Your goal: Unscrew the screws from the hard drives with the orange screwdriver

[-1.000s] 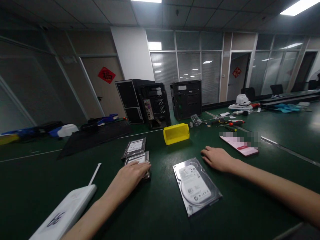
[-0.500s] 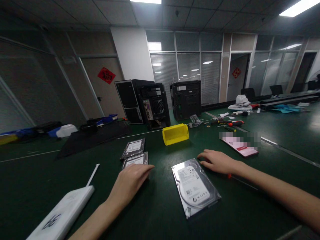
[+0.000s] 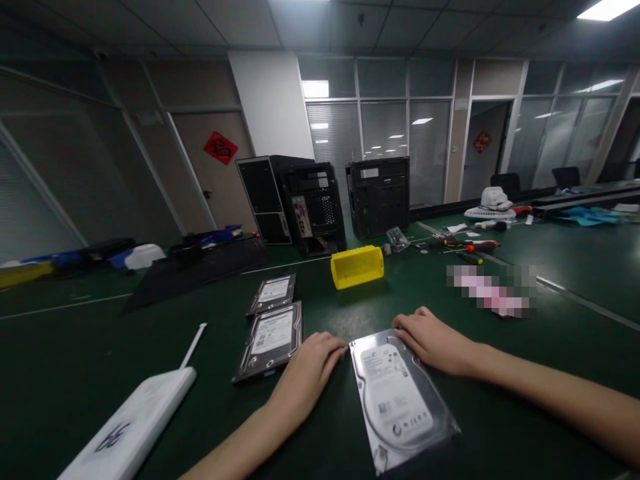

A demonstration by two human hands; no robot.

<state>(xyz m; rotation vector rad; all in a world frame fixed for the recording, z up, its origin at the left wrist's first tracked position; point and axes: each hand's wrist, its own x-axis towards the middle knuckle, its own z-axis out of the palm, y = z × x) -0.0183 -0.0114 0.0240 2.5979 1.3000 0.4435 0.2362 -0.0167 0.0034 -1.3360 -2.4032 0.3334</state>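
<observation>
A silver hard drive (image 3: pixel 395 400) with a white label lies in front of me, label side up. My right hand (image 3: pixel 435 340) is closed on its far right corner, fingers curled over the edge. At the far left corner, my left hand (image 3: pixel 313 367) has its fingers drawn together, the tips against the drive's edge. Left of that hand, a second hard drive (image 3: pixel 271 337) rests on the green table, with a third hard drive (image 3: pixel 273 292) just behind it. The undersides of my fingers are hidden.
A yellow bin (image 3: pixel 357 268) lies beyond the hands, before black computer cases (image 3: pixel 379 198). Near left is a white box-shaped thing (image 3: pixel 135 420) with a thin stick. A partly blurred pink phone-like thing (image 3: pixel 493 293) and screwdrivers (image 3: pixel 480 247) are at right.
My left hand has moved right, off the second hard drive, to the silver drive's corner. My right hand has closed on the opposite corner. The silver drive has shifted slightly toward me.
</observation>
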